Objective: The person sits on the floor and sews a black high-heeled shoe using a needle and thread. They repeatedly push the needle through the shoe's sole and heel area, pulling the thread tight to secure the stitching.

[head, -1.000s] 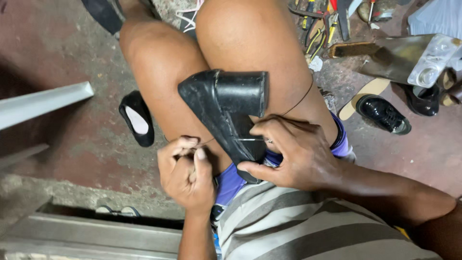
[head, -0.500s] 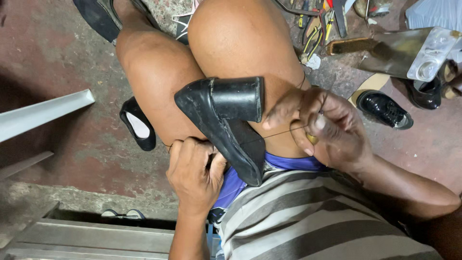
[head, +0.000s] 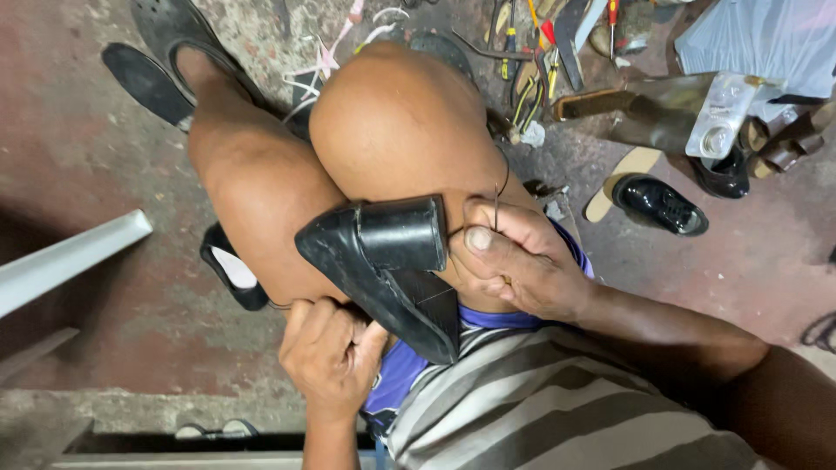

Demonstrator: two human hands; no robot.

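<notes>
Head view, the only 1 available: a black block-heeled shoe [head: 383,270] lies across the person's bare thighs, sole up, heel block toward the knees, toe end pointing down toward the striped shirt [head: 557,418]. The left hand [head: 329,355] grips the shoe's lower edge from beneath, fingers curled tight around it. The right hand [head: 522,261] sits just beside the heel block, thumb and forefinger pressed together, pinching a thin needle [head: 496,204] that stands upright. Compared with 0.5 s back, the right hand has returned from its outstretched pull and closed in against the heel; the thread [head: 503,170], drawn taut then, now runs as a slack loop over the knee. In my judgement 1 stitch has been pulled through and the needle is being set for another. Hard to make out: the needle tip and where it meets the shoe, hidden behind the thumb. The seam itself is out of sight. A second black shoe [head: 233,277] shows only partly beneath the leg. Tools [head: 531,52] and other shoes [head: 657,204] lie scattered on the floor.
</notes>
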